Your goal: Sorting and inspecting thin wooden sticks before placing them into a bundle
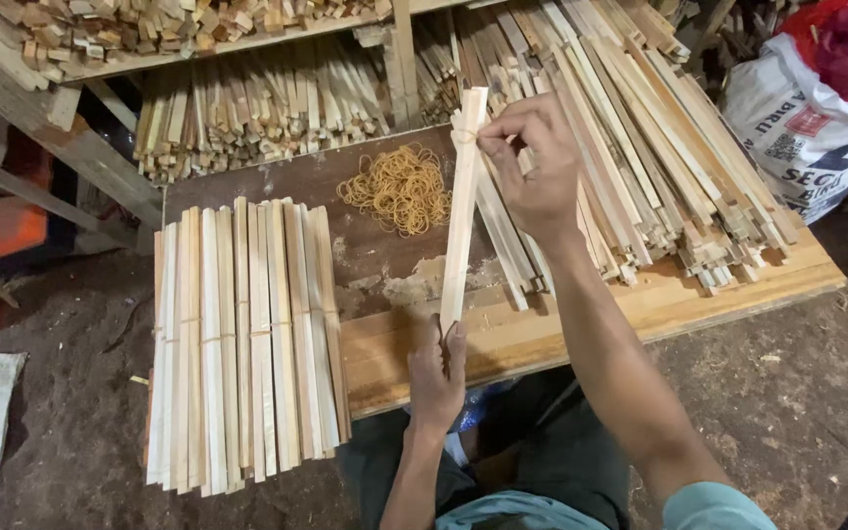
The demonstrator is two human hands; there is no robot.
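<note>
My left hand (438, 369) grips the near end of a small bundle of thin pale wooden sticks (461, 221), held over the low wooden board (581, 319). My right hand (534, 162) is at the bundle's far end, fingers pinching a tan rubber band (464, 136) around the sticks. A loose heap of tan rubber bands (401, 186) lies on the board just left of the bundle.
A row of banded stick bundles (242, 339) lies at the left, overhanging the board. A big pile of loose sticks (640, 147) fills the right. More sticks (247, 108) are stacked under a shelf behind. A white sack (807, 128) stands far right. The floor is dirt.
</note>
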